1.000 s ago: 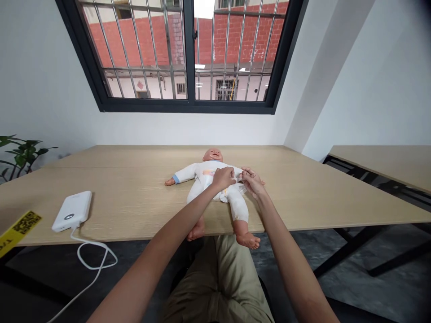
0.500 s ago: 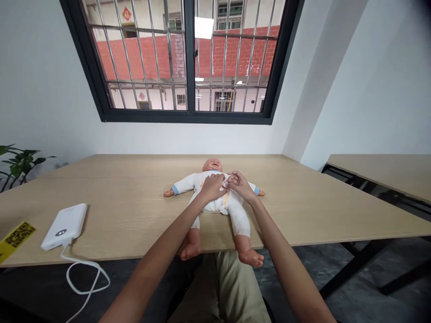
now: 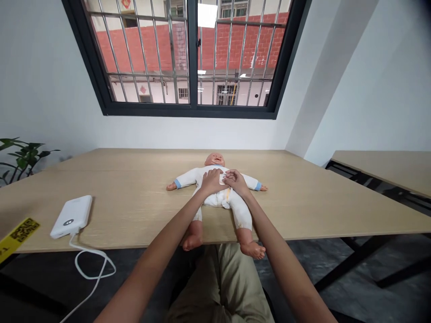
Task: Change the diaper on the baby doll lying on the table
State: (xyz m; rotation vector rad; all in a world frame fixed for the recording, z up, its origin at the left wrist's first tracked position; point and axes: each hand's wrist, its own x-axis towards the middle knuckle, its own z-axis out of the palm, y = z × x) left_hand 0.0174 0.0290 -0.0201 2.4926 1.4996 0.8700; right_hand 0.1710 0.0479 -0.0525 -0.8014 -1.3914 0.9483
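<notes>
Head view: the doll [image 3: 214, 199] lies face-up on the table [image 3: 134, 197]. Left hand [image 3: 211, 181] covers its belly, seemingly steadying it; right hand [image 3: 237, 182] curls alongside. I can't tell whether either grips anything.

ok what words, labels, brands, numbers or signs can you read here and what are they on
No text is readable.
Yellow label: QR code, lettering cut off at the edge.
Power bank: display marks too small.
Red sign outside: too blurred.
</notes>
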